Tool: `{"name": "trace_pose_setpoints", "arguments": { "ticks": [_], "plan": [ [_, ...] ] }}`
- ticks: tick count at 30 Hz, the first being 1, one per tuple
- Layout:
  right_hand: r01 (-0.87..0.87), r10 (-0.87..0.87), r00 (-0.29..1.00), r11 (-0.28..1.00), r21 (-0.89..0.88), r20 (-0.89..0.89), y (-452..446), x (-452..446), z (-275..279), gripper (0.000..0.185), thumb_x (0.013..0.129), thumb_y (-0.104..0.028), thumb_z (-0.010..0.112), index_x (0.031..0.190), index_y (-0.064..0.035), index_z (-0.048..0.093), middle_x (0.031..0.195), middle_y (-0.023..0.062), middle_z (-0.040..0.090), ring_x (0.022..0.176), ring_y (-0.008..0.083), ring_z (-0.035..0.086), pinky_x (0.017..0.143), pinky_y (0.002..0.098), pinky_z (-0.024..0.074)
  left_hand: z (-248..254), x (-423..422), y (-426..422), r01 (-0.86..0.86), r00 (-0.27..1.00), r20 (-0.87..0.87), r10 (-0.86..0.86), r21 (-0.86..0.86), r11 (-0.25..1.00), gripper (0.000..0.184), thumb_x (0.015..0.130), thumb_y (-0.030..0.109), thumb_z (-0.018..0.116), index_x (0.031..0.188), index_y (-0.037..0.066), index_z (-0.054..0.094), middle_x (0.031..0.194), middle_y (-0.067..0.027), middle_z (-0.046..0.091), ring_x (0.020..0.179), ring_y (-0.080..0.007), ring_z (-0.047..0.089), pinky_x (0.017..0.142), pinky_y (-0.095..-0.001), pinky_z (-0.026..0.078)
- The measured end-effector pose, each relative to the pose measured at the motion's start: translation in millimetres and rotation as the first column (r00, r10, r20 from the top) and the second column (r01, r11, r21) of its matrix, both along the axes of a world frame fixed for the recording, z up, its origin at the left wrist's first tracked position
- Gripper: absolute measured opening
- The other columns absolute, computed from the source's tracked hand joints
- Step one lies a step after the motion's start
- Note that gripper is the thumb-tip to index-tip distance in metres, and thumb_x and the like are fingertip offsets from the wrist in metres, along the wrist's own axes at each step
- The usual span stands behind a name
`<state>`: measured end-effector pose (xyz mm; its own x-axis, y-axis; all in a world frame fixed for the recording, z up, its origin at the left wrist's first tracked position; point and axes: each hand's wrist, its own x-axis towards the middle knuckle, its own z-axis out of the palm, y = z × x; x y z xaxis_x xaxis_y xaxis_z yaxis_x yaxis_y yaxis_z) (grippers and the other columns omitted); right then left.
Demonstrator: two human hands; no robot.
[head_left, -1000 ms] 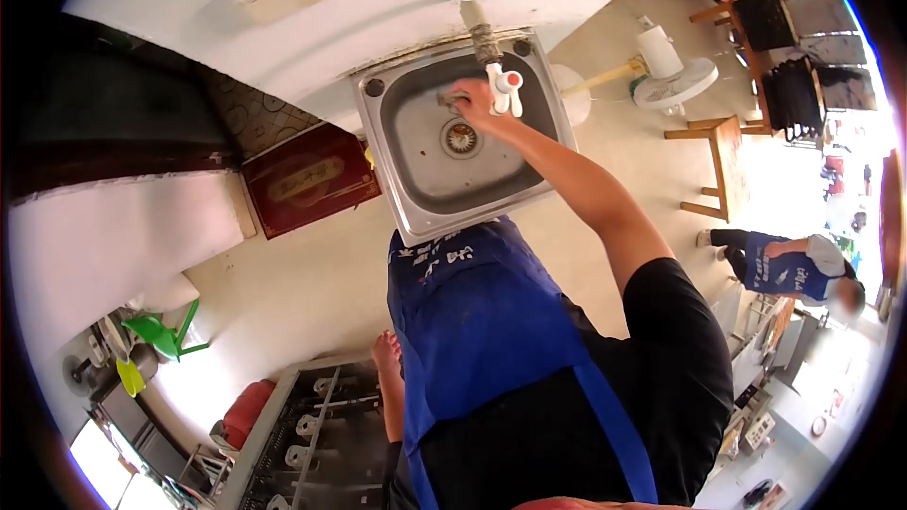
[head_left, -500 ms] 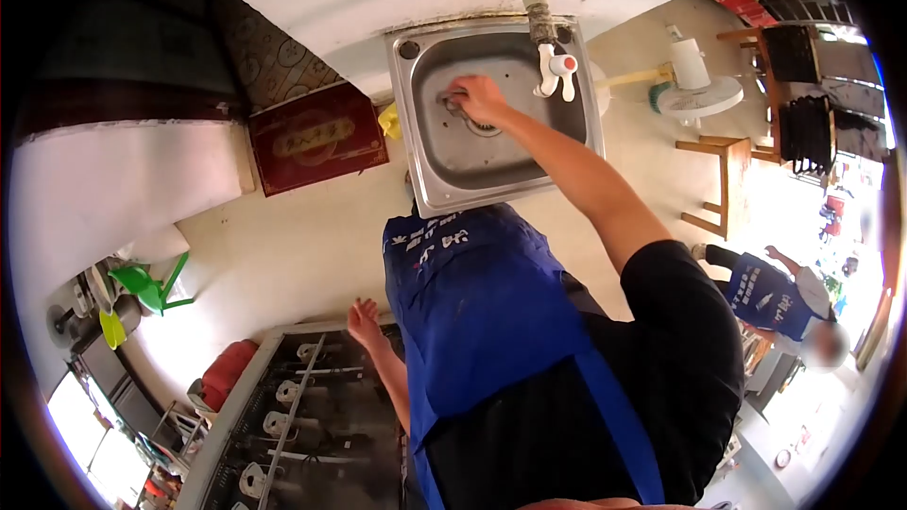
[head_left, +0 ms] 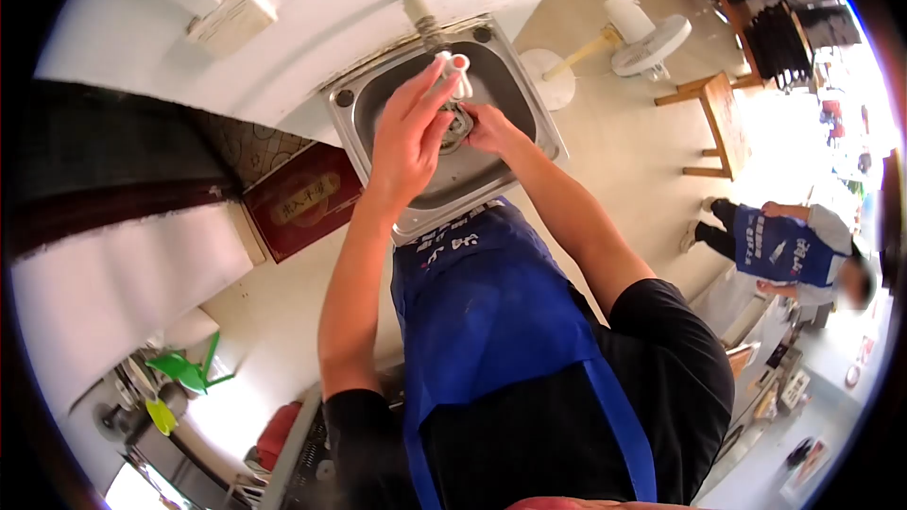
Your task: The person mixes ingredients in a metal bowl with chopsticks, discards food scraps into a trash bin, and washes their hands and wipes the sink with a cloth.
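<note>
My left hand (head_left: 408,137) is raised over the steel sink (head_left: 364,137), its fingers stretched toward the white tap (head_left: 460,80) with a red-dotted handle. I cannot tell whether its fingertips touch the handle. Below the tap, my right hand (head_left: 489,128) is closed at the edge of a round, greyish, mesh-like thing (head_left: 457,128). Its exact kind is unclear, and it overlaps the drain area in view. My left hand hides part of the basin.
To the right stand a white fan (head_left: 652,45) and a wooden stool (head_left: 713,127). A co-worker in a blue apron (head_left: 784,244) stands farther right. A dark red mat (head_left: 302,198) lies left of the sink; a green plastic thing (head_left: 184,368) is lower left.
My left hand has risen from beside the stove to the tap. My right hand has moved from the basin's left part to below the tap. The view has turned and shifted.
</note>
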<state>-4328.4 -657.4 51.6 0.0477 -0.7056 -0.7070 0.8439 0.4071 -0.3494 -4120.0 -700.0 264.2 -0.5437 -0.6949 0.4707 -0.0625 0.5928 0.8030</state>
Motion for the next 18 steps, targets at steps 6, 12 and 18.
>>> {"name": "trace_pose_setpoints", "arguments": {
  "ticks": [6, 12, 18],
  "plan": [
    [-0.041, 0.035, 0.994, 0.998, -0.057, -0.104, 2, -15, 21, 0.03, 0.105, -0.022, 0.037, 0.111, -0.0085, 0.063, 0.1, 0.0055, 0.069, 0.081, 0.0181, 0.066, 0.059, 0.0344, 0.0511, -7, -50, -42, 0.299, 0.929, 0.348, -0.126, -0.503, 0.811, 0.056, 0.078, -0.001, 0.072, 0.133, 0.011, 0.064, 0.138, -0.0046, 0.062, 0.129, -0.029, 0.053, 0.103, -0.0397, 0.05],
    [-0.025, 0.031, 0.984, 0.999, 0.038, -0.177, -8, -13, 31, 0.029, 0.104, -0.02, 0.038, 0.104, -0.0074, 0.064, 0.086, 0.0065, 0.067, 0.072, 0.0207, 0.063, 0.052, 0.0356, 0.045, 8, -42, -71, 0.46, 0.864, 0.463, -0.2, -0.56, 0.69, 0.04, 0.077, 0.005, 0.073, 0.117, 0.006, 0.07, 0.132, -0.0065, 0.064, 0.118, -0.0263, 0.06, 0.095, -0.0361, 0.054],
    [-0.057, 0.069, 0.972, 0.997, 0.06, -0.225, -15, 0, 35, 0.024, 0.101, -0.018, 0.042, 0.101, -0.0067, 0.064, 0.083, 0.008, 0.065, 0.067, 0.0214, 0.06, 0.049, 0.0366, 0.043, 6, -53, -74, 0.449, 0.871, 0.443, -0.212, -0.547, 0.706, 0.025, 0.074, 0.003, 0.076, 0.096, 0.002, 0.066, 0.105, -0.0084, 0.065, 0.097, -0.027, 0.064, 0.079, -0.038, 0.056]
  ]
}}
